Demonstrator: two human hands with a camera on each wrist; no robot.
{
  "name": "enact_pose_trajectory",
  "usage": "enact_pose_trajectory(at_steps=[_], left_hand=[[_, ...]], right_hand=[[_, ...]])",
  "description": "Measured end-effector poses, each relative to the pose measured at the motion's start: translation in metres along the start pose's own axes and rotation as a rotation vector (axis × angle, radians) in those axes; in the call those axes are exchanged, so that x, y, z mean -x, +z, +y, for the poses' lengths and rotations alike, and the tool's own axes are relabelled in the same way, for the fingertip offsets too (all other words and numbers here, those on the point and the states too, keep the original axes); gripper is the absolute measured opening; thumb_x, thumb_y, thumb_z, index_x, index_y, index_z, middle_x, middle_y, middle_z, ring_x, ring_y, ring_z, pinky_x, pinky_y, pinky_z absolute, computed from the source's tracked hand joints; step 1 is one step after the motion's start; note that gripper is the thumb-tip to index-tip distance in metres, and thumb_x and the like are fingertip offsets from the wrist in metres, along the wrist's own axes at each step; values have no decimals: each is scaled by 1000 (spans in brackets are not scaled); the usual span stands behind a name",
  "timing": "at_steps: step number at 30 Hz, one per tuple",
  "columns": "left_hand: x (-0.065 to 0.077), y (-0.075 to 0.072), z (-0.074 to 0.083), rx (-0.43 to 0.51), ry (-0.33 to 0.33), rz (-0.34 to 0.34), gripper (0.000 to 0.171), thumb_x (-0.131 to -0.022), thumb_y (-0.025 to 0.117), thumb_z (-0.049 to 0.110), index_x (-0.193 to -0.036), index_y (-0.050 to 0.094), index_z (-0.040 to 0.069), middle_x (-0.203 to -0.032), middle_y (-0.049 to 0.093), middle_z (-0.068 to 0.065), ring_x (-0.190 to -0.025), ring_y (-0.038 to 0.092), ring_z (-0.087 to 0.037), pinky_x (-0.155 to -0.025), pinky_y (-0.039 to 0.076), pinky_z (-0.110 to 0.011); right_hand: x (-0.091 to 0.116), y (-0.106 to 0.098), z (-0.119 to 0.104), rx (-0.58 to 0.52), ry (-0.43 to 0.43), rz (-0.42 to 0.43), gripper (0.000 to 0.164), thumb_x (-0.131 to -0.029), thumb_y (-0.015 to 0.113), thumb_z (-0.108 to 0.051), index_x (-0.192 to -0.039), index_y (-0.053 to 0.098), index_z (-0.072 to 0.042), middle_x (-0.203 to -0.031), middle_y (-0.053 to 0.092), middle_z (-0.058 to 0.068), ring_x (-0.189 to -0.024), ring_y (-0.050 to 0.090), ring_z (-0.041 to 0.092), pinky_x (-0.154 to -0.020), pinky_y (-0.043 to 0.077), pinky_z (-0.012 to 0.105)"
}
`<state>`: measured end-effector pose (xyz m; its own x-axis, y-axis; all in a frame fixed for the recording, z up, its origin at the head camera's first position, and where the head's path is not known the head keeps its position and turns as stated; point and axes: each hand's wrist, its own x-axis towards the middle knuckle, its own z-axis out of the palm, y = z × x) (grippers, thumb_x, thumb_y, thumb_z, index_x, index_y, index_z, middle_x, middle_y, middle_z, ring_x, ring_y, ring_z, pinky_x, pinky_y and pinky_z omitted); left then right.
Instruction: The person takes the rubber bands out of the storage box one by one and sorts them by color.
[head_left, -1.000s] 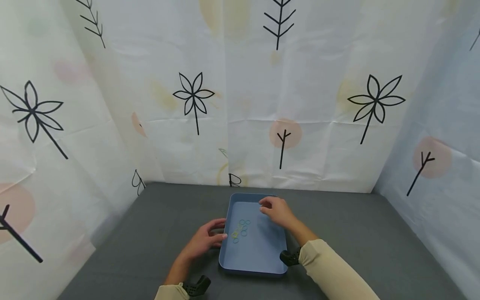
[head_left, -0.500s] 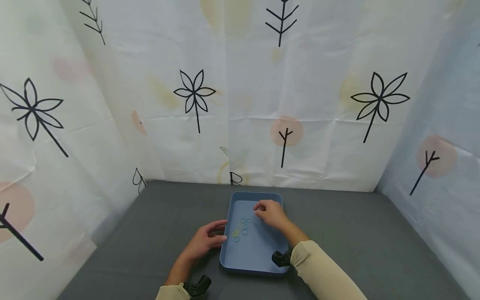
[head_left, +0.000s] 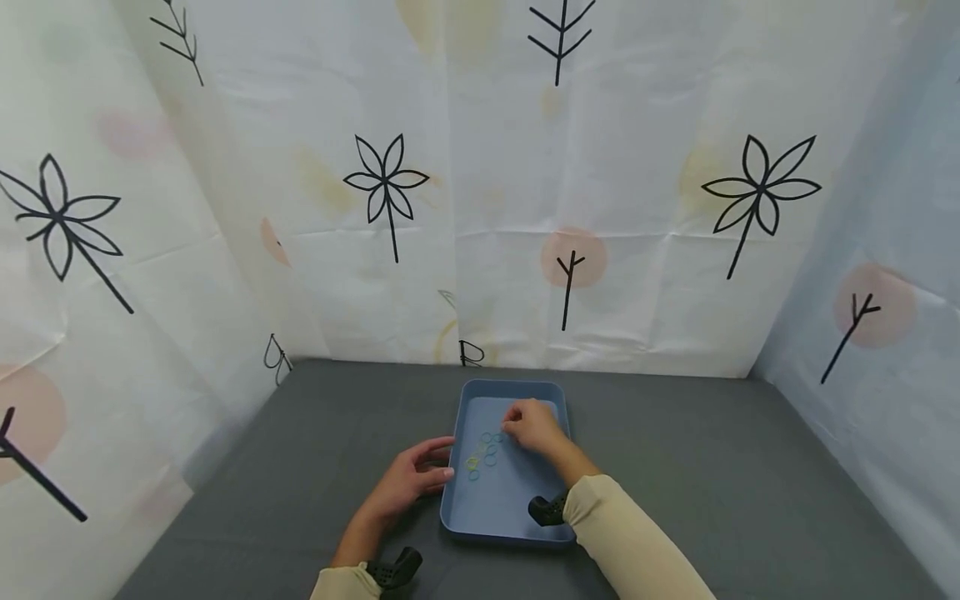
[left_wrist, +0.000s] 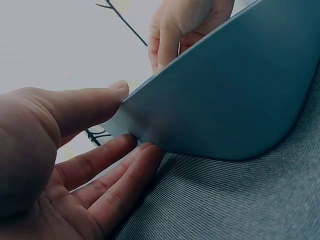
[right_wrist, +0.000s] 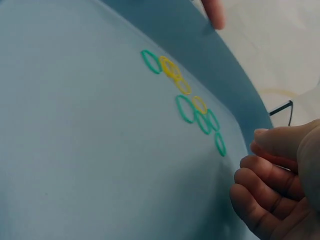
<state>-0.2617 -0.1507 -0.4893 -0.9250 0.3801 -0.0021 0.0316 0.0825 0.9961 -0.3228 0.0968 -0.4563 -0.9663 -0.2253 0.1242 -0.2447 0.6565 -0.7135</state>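
Observation:
A shallow blue tray lies on the dark table. Small thin rings, like rubber bands, lie inside it: several green rings and some yellow rings, close to one long wall. At the tray's left side is my left hand; in the left wrist view its thumb touches the rim and its outstretched fingers touch the outer wall. My right hand is over the far part of the tray, fingers bent downward near the furthest green ring. In the right wrist view nothing shows between its thumb and fingers, which are apart from the rings.
The grey table top extends around the tray. Behind and at both sides hangs a pale patterned curtain. Black wrist devices sit on both wrists, the right device over the tray.
My right hand has moved left and slightly down over the tray, toward the rings, with its fingertips drawing closer together. My left hand stays at the tray's left side.

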Motion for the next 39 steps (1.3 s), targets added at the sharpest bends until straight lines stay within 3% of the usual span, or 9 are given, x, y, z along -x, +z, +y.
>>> enact_pose_trajectory(at_steps=[7,15,27,30,35,39], left_hand=[[-1,-1,-1,12,7,5,57,-93,67,11,-143,44,-2,-129,53,-27,-107,60,-31,-88,53,-42],[1,-1,-3,4,15,13,55,-93,67,10,-143,45,-1,-128,53,-27,-107,60,-30,-87,53,-43],[1,-1,-4,35,6,12,58,-92,68,11,-143,43,-1,-130,53,-28,-109,60,-31,-87,53,-42],[2,-1,-2,38,5,11,58,-92,68,12,-143,43,-1,-130,53,-28,-109,60,-31,-88,53,-42],[1,-1,0,24,9,13,56,-93,67,10,-143,44,-1,-130,53,-27,-108,60,-31,-88,53,-43],[2,-2,-1,14,9,18,56,-93,67,10,-143,44,0,-129,53,-27,-106,60,-29,-87,53,-42]], right_hand=[[-5,8,3,14,51,13,13,-86,71,-4,-74,67,-5,-66,58,-1,-56,54,10,-49,46,24],[-9,13,4,153,2,0,14,-84,74,-6,-71,68,-7,-66,58,-3,-59,49,11,-53,42,26],[-9,16,0,242,-28,10,18,-80,70,-1,-65,63,-7,-63,57,-2,-58,49,13,-54,43,28],[-9,15,-3,256,-3,-31,27,-83,66,-1,-59,56,-10,-57,49,-5,-52,42,11,-49,37,26],[-8,14,-7,279,-1,-99,45,-86,58,-1,-51,34,-15,-48,22,-8,-46,19,11,-46,19,25],[-8,15,-6,274,-20,-106,47,-87,57,0,-51,31,-16,-48,19,-8,-46,18,11,-46,17,25]])
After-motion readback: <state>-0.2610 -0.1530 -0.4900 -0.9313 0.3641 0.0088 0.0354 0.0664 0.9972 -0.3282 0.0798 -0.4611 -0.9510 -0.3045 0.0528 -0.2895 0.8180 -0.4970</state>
